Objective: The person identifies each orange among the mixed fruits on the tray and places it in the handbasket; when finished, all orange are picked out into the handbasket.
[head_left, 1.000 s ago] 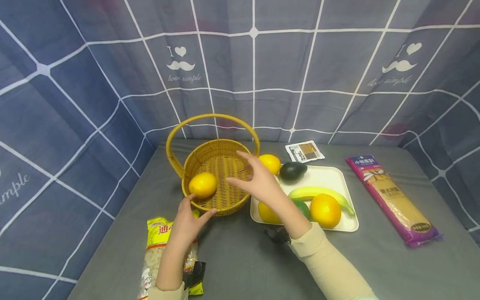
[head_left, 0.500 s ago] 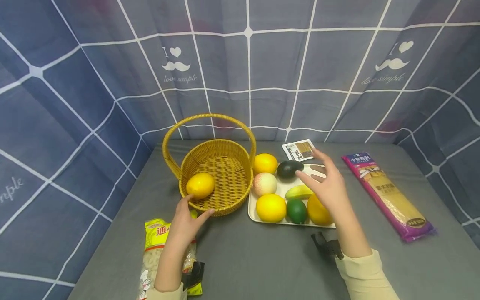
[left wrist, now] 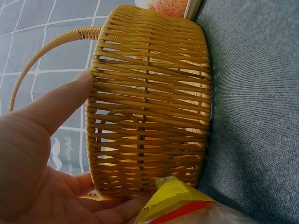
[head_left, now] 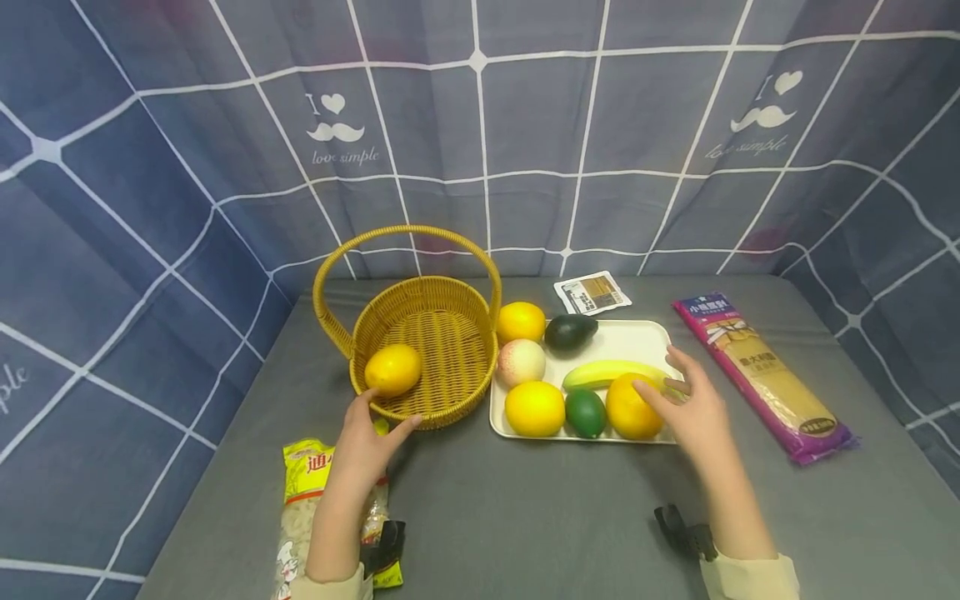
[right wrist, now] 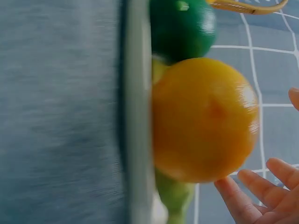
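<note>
My left hand holds the near left rim of a woven basket. Its thumb lies against the rim, and its other fingers reach along the basket's side. In the basket sits a yellow lemon-like fruit. My right hand is at the right end of a cream tray, thumb and fingers spread beside an orange. In the right wrist view its fingertips are close to the orange; contact is unclear. A banana lies behind the orange, and a green fruit left of it.
Also on the tray are a peach, an avocado and yellow fruits. A flat labelled pack lies behind it, a noodle pack to the right. A yellow food bag lies under my left forearm.
My right hand has moved from over the basket rightward across the tray and down to the orange. My left hand stays at the basket's rim. The head view has shifted slightly.
</note>
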Tool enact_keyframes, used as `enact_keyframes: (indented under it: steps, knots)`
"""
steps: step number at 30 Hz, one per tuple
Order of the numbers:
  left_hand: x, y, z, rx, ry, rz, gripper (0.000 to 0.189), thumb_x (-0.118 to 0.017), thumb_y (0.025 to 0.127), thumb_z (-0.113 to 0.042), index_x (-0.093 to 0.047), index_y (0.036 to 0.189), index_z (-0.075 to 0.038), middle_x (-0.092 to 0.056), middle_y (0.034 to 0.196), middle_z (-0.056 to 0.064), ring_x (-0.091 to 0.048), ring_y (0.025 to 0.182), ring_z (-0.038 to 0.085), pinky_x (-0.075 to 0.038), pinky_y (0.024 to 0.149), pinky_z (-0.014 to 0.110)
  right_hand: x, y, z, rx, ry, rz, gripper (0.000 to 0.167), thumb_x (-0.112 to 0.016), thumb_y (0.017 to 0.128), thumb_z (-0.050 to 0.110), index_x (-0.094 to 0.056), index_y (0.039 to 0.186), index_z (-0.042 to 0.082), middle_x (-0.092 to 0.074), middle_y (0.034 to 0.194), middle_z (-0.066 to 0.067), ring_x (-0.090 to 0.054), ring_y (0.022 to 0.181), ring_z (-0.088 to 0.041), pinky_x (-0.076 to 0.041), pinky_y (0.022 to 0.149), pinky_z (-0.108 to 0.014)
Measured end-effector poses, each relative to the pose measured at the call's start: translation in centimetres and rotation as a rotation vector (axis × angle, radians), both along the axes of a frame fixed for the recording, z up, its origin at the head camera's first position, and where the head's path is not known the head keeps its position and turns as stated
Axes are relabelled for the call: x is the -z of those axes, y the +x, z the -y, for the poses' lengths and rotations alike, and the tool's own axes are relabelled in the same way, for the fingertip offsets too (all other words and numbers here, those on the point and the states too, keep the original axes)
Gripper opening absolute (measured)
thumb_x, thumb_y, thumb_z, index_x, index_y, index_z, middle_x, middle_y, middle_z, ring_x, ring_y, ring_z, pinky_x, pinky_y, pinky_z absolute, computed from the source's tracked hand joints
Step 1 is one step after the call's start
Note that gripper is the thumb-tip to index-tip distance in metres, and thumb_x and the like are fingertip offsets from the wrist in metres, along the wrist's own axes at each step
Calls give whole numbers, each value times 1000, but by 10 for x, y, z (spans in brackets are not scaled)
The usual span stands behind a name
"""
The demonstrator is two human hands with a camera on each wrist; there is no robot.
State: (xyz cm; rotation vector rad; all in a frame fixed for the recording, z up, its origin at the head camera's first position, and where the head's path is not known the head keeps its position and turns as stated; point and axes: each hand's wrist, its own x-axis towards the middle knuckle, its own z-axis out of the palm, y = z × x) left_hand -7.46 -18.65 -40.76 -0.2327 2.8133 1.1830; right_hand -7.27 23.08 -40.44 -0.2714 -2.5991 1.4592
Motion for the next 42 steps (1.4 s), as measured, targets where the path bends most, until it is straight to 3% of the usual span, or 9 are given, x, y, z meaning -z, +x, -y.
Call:
enact_keyframes:
  steps: [7, 15, 27, 32, 39, 42]
  knots:
    - [1, 1, 2, 1, -3, -5, 103, -63, 81, -65, -19, 149, -1, -21, 151, 27, -24, 138, 43, -26, 108, 58, 20, 7, 1, -15, 4, 90, 87, -67, 87, 50, -27, 152, 9, -36, 148, -25, -44, 125, -47, -41, 97, -56]
    - [1, 0, 0, 4, 2, 0, 101, -65, 82, -63, -20, 149, -2, -21, 152, 26, -25, 138, 43, -26, 108, 58, 29, 7, 6, -27, 124, 99, 84, -69, 86, 49, -34, 148, 4, -34, 148, -26, -39, 127, -48, -29, 103, -62]
    - [3, -1, 2, 16, 12, -17, 105, -63, 80, -67, -20, 149, -2, -24, 151, 26, -26, 138, 40, -27, 108, 57, 30, 6, 4, 10, 71, 123, 85, -71, 84, 49, -35, 148, 6, -35, 147, -27, -49, 115, -46, -42, 94, -57]
    - [1, 0, 1, 7, 5, -11, 104, -64, 81, -65, -19, 149, -1, -22, 151, 26, -26, 138, 42, -27, 107, 57, 23, 7, 3, 23, 11, 127, 84, -71, 84, 48, -35, 149, 8, -33, 148, -26, -45, 122, -48, -41, 97, -56]
    - [0, 2, -1, -1, 4, -19, 100, -66, 82, -61, -22, 148, -1, -23, 151, 27, -29, 136, 43, -28, 106, 58, -1, 4, 5, 10, -71, 83, 79, -70, 87, 45, -35, 150, 12, -33, 150, -22, -42, 125, -50, -41, 97, -56]
    - [1, 2, -1, -3, 1, -29, 99, -66, 82, -60, -23, 148, -1, -24, 150, 26, -30, 136, 43, -29, 106, 58, -13, -1, 12, -20, -102, 55, 77, -69, 88, 44, -35, 149, 14, -34, 149, -20, -44, 126, -46, -46, 96, -43]
